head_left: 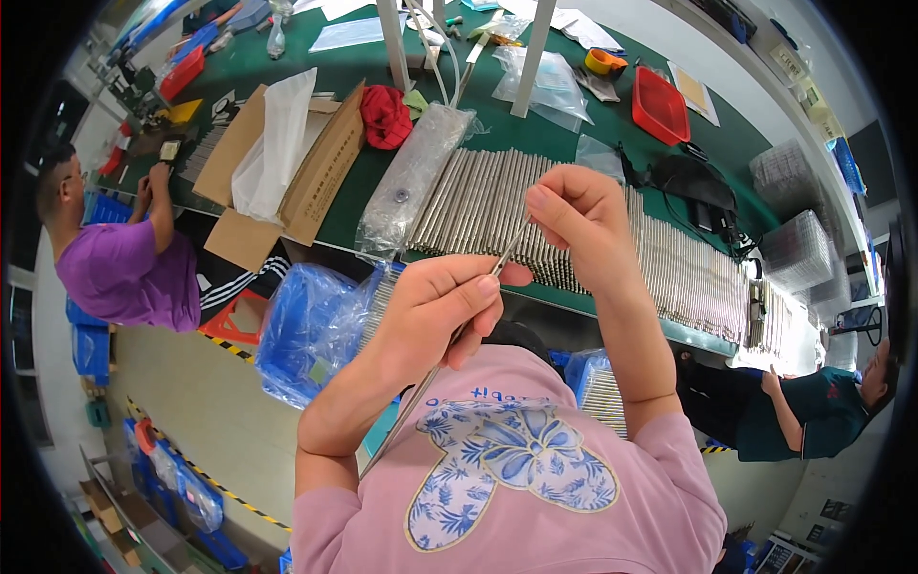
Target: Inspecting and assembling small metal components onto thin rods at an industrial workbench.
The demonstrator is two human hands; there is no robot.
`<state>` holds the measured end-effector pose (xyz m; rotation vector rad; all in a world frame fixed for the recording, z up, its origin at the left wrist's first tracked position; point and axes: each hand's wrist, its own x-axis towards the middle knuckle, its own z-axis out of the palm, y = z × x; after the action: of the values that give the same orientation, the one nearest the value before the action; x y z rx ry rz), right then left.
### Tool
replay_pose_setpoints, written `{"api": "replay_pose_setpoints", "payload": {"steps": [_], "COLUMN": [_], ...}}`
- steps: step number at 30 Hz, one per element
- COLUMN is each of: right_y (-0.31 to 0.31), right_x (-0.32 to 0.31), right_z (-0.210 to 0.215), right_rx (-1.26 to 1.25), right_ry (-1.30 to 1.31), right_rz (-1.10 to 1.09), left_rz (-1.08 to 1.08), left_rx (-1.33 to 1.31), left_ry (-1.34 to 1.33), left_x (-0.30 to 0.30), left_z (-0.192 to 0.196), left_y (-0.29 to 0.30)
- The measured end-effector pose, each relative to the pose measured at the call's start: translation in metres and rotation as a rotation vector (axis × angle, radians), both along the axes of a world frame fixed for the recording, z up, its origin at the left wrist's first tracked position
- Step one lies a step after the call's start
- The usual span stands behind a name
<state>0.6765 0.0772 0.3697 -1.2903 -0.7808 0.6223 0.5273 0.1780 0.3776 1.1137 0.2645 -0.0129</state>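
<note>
One long green surface [356, 187] ran across the scene, curving with the lens. Packed over its near side: rows of metal rods [478, 196], lying side by side and partly hidden behind the right hand and forearm. Two co-workers: a person in purple [143, 268] off left, a person in dark green [813, 421] off right. Open cardboard box [330, 163] left of the rods, white sheeting [273, 143] rising from it. Blue bin [296, 330] below the surface's edge, clear plastic draped over it. Plastic-wrapped bundle [411, 177] between box and rods. Clear tray stacks [798, 251] stood at far right; smaller red tray [660, 107] further back. Red cloth [385, 117] crumpled beside the box.

Both forearms were raised, elbows bent, over the wearer's pink shirt. Left hand [445, 301] curled around a slender metal rod [417, 400], covering its middle. Right hand [579, 215], slightly higher, pinched the upper end between thumb and fingers. Rod slanted from there down leftward, its lower end just before the shirt.
</note>
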Motion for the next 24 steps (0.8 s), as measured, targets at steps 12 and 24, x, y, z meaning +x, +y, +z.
{"api": "replay_pose_setpoints", "payload": {"steps": [12,24], "right_y": [0.005,-0.015], "right_x": [0.003,0.004], "right_z": [-0.004,-0.003], "right_rx": [-0.022,0.014], "right_ry": [0.113,-0.119], "right_rz": [0.043,-0.112], "left_rz": [0.024,-0.065], "left_rx": [-0.065,0.105], "left_ry": [0.000,-0.078], "left_x": [0.002,0.005], "left_z": [-0.005,-0.013], "left_y": [0.002,0.001]}}
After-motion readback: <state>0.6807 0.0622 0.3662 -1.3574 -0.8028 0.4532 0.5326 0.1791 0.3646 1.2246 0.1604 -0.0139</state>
